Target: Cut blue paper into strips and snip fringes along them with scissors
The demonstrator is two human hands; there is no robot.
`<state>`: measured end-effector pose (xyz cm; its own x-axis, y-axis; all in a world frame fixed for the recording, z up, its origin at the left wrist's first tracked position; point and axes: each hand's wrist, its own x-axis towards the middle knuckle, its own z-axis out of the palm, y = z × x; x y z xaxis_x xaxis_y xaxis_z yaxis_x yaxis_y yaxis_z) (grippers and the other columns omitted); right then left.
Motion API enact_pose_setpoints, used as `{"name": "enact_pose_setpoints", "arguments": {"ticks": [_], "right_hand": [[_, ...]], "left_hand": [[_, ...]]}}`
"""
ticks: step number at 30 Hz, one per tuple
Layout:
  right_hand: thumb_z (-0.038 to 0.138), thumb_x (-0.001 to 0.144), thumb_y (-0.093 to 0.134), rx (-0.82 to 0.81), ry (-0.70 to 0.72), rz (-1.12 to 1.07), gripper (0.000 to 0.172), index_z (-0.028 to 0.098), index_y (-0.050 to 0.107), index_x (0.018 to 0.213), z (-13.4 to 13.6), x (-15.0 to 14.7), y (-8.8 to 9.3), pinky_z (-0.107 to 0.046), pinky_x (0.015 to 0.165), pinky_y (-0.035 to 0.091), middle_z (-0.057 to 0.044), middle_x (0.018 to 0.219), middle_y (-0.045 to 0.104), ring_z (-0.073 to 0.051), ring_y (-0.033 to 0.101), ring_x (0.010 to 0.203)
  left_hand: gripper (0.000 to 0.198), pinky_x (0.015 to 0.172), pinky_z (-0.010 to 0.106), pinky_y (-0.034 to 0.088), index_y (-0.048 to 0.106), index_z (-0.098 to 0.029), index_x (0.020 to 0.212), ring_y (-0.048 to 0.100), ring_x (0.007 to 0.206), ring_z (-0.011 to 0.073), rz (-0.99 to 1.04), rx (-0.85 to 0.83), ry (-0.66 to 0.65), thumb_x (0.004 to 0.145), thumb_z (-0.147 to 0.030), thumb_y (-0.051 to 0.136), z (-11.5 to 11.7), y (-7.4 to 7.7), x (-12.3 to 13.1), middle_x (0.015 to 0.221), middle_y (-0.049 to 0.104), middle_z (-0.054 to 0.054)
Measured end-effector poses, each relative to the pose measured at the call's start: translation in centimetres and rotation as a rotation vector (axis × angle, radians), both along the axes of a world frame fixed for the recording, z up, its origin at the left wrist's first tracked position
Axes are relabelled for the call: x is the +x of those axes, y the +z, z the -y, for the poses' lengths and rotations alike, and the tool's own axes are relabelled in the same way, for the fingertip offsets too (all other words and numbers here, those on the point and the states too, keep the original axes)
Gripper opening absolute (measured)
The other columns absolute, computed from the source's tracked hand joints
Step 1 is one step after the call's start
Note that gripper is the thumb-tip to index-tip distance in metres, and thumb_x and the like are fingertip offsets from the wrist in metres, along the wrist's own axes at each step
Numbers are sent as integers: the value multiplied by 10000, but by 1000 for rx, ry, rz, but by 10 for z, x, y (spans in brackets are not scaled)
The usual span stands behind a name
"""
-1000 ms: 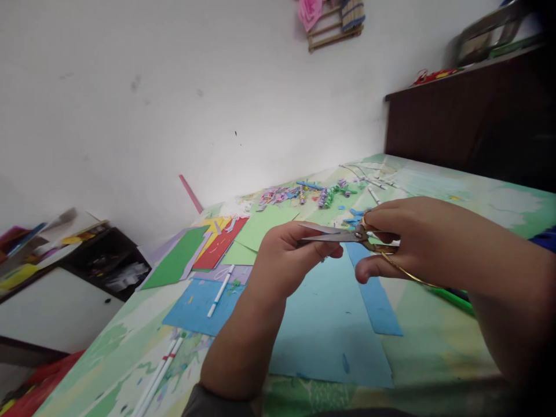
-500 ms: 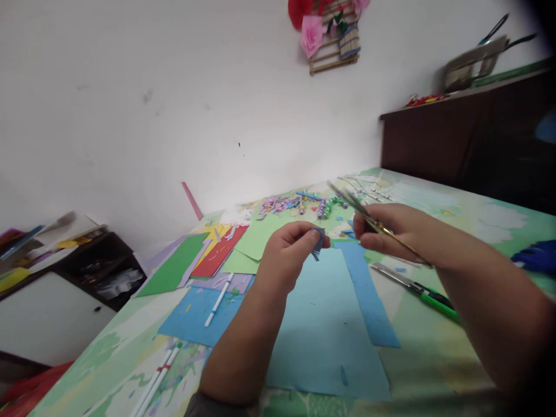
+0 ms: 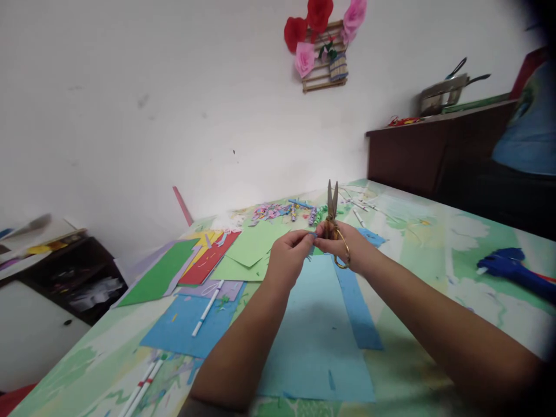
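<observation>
Above the far edge of the light blue sheet both hands meet; the left hand pinches a blue paper scrap tight between thumb and fingertips, and the right hand sets its own fingertips on the same scrap while the scissors hang from its curled fingers by the gold loops; a second ago the blades lay level, pointing across at the left hand; half a second ago they had swung away to the far side; now they stand upright and closed, clear of the paper; so the cutting looks paused, I judge, and the fingers are working the scrap instead; a blue strip lies along the sheet's right edge, a white pen to its left, green sheets beyond its far left corner, all on the table
</observation>
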<state>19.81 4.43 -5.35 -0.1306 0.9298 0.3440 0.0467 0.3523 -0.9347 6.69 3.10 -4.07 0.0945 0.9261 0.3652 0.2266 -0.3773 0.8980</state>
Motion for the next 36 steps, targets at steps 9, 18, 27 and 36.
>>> {"name": "enact_pose_setpoints", "arguments": {"ticks": [9,18,27,36], "right_hand": [[235,767,534,-265,-397,227,166,119,540,886,-64,61,-25,-246,528,431,-10,721,556,-104,521,582],[305,828,478,-468,-751,695,300,145,501,1080,-80,139,-52,-381,763,450,-77,1083,527,-180,537,914],[539,729,399,-326,-893,839,429,153,577,668,-43,147,-21,-316,527,326,-114,610,571,-258,545,672],[540,719,412,-100,-1009,651,362,208,468,587,50,141,-15,-276,488,317,0,505,458,-155,434,512]], "left_hand": [[380,807,318,391,592,-132,963,541,895,198,-638,58,170,792,-382,362,-55,-55,-9,911,619,99],[451,893,378,337,576,-146,977,462,1032,259,-1091,55,83,716,-489,442,-71,-107,-10,1081,542,123],[400,836,415,403,497,-144,1078,478,1014,225,-1251,85,-66,806,-424,409,-98,-86,29,1107,506,111],[314,772,379,457,483,-147,1086,528,925,174,-1399,-12,-321,813,-300,457,-140,-76,83,1088,515,82]]}}
